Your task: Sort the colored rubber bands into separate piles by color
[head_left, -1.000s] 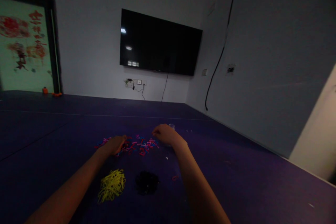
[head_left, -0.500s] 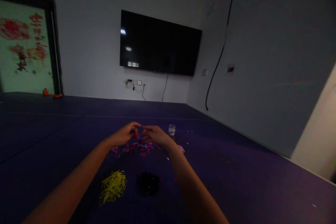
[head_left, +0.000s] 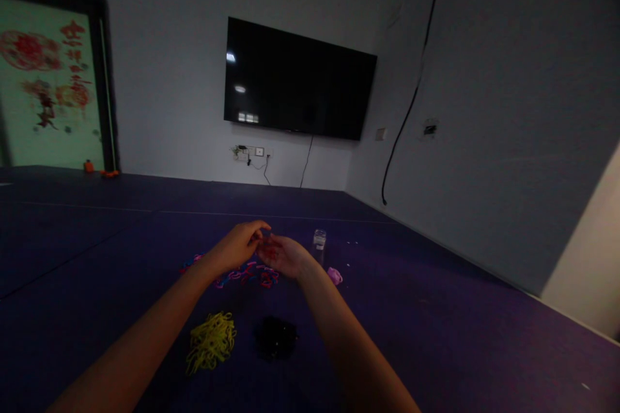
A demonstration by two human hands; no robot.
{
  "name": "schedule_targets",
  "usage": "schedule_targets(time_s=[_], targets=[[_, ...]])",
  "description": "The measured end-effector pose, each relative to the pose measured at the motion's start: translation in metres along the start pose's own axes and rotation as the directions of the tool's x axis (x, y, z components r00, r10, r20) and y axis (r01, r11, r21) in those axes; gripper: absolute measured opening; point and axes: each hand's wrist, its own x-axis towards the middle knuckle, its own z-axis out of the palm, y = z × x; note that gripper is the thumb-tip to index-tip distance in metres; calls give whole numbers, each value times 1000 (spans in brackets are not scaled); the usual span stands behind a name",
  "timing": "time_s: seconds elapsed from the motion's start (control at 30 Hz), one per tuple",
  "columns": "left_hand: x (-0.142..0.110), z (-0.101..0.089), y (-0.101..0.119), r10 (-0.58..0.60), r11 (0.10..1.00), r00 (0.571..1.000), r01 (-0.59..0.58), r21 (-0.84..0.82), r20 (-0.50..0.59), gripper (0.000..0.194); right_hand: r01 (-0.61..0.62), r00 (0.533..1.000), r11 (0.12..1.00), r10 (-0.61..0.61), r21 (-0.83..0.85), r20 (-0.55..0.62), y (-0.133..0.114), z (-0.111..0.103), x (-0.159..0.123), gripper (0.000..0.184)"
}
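My left hand [head_left: 243, 244] is above the mat with its fingers bent down and pinched toward the thumb. Whatever sits between those fingertips is too small and dark to name. Against it my right hand [head_left: 287, 257] is turned palm up, its fingers curled in a loose cup. A reddish patch shows in that palm, but I cannot make out what it is. Under both hands lies a scatter of pink, red and blue elastic bands [head_left: 241, 275], partly hidden by the left wrist. Nearer me are a pile of yellow bands [head_left: 211, 341] and a black pile [head_left: 276, 337].
A small clear container [head_left: 319, 239] stands beyond my right wrist, with a pink bundle [head_left: 334, 275] beside my forearm. The purple mat [head_left: 436, 335] runs to the walls. A television [head_left: 300, 80] hangs ahead; a black cable [head_left: 409, 110] dangles at the right.
My right hand has rolled from palm down to palm up and dropped slightly. The left fingers have curled in closer to it. The view has shifted a little.
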Motion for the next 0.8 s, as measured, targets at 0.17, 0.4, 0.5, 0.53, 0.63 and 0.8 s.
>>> schedule_targets(time_s=[0.17,0.4,0.5,0.53,0.63,0.8], targets=[[-1,-8,-14,-83,981,992,65,181,92,32,-69,998,934,65,-350,-23,-12,-26,-12,34],[-4,-12,-41,-276,895,947,192,402,162,19,-412,890,360,357,-837,-284,-22,-75,-31,42],[-5,-13,-51,-333,852,922,204,483,196,19,-482,825,253,454,-839,-337,-11,-87,-37,45],[-5,-13,-54,-343,843,916,202,499,209,19,-484,816,244,473,-841,-333,-7,-90,-39,46],[-6,-11,-60,-362,831,903,199,519,233,17,-451,813,237,507,-861,-287,3,-96,-46,46],[-9,-9,-66,-387,825,883,203,527,265,16,-419,822,260,515,-870,-242,0,-96,-57,45]])
